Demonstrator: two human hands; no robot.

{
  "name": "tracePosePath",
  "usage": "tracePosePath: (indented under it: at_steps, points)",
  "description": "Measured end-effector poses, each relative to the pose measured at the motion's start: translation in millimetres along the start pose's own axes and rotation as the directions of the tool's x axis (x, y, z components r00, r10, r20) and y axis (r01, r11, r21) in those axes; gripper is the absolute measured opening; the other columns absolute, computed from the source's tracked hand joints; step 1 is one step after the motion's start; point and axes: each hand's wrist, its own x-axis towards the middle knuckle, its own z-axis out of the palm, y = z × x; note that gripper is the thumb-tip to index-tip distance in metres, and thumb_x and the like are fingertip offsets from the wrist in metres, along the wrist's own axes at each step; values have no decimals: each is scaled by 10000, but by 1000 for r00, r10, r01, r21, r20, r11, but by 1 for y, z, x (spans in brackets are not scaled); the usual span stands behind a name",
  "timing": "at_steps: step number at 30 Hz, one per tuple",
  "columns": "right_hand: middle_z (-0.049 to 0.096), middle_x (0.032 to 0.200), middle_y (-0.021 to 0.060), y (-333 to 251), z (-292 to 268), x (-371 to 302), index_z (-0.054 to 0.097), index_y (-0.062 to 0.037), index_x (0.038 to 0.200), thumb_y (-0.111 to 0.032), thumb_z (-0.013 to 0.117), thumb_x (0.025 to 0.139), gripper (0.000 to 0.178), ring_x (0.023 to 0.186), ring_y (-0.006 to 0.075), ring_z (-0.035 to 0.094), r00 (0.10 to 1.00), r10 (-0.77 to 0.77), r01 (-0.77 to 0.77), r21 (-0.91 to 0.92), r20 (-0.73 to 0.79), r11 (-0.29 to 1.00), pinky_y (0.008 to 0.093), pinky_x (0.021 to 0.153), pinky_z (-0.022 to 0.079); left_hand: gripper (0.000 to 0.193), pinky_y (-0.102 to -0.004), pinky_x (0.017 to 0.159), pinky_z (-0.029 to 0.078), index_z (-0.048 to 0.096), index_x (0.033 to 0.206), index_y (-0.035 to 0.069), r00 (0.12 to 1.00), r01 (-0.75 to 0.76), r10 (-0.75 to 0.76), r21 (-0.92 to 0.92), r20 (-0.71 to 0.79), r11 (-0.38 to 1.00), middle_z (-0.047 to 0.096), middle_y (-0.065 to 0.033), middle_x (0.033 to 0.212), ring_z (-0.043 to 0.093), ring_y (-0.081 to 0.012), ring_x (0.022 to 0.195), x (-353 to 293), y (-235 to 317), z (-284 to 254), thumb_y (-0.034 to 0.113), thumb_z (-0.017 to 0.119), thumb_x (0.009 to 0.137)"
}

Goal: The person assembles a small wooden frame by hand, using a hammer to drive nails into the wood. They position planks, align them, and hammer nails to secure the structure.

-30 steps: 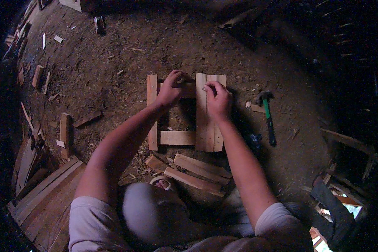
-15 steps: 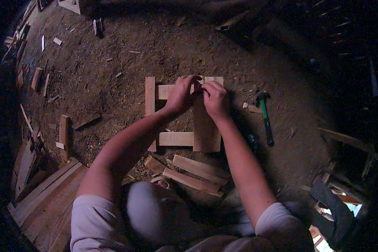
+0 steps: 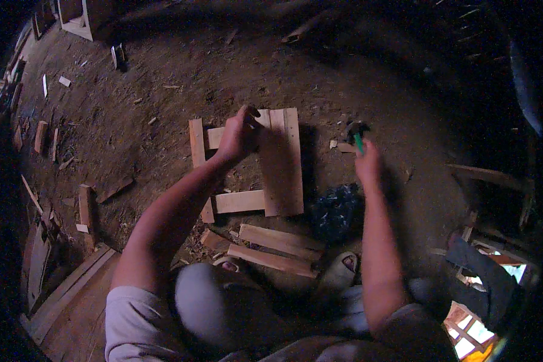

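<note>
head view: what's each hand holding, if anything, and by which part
The right hand holds the hammer by its handle, leaving a short green stretch showing. Whether the left hand holds anything cannot be told.

Matt wooden frame (image 3: 281, 166), rough earthen floor (image 3: 214, 84)

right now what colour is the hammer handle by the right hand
The hammer handle showing beyond the right hand is green, best seen in the head view.
</note>
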Motion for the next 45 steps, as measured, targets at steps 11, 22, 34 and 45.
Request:
tracePosePath:
  at_steps: [11,22,34,45]
  points:
    - [626,1085,197,66,1,-47,587,-25,1117,-63,683,817,317,1036,372,596,992,119,-122,-98,-33,988,443,880,483,383,-386,501,570,485,1102,-16,999,-32,32,14,18,999,661,-197,912,676,-260,709,5,-8,-2,-67,670,769]
    - [623,1040,207,58,-4,-42,560,-40,1081,-92,675,799,310,979,373,605,992,118,-116,-35,40,993,459,840,481,386,-399,520,581,509,1098,-24,986,161,-164,-64,-34,985,659,-210,983,684,-270,737,7,-2,2,-83,672,754]
    - [598,1146,204,20,-32,-42,467,9,1286,-198,603,925,438,1091,342,583,992,51,-82,281,119,956,427,955,446,440,-429,648,503,420,1143,3,986,-132,151,238,-63,962,661,-212,885,638,-370,743,2,-12,14,20,683,792]
    - [630,821,266,-118,-35,-126,521,1,1215,-180,519,972,303,764,475,600,922,-298,259,177,248,949,504,641,468,424,-430,718,479,396,1157,-2,939,-268,324,345,-115,900,618,-186,870,615,-369,823,-17,-8,19,-38,616,797]
